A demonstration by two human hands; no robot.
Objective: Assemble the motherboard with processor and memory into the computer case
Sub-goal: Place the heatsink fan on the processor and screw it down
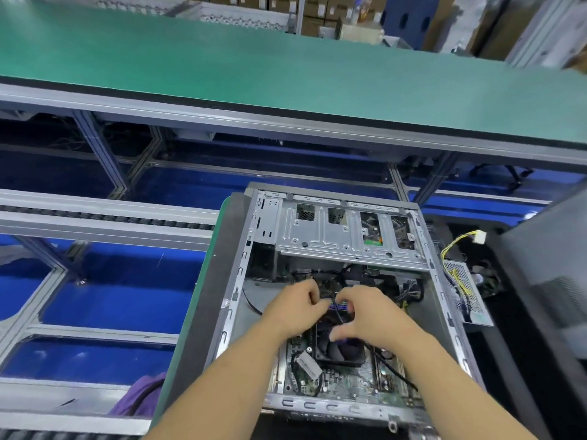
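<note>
An open grey computer case lies on its side in front of me. The green motherboard sits inside it, with a black cooler fan near its middle. Both hands are deep in the case above the fan. My left hand curls its fingers around dark cables by a purple-blue strip. My right hand pinches the same cable bundle from the other side, its thumb pointing down toward the fan. What the fingertips touch underneath is hidden.
A silver drive cage spans the far half of the case. A power supply with yellow wires lies outside the case at right. A long green bench runs behind. Roller rails and blue flooring lie at left.
</note>
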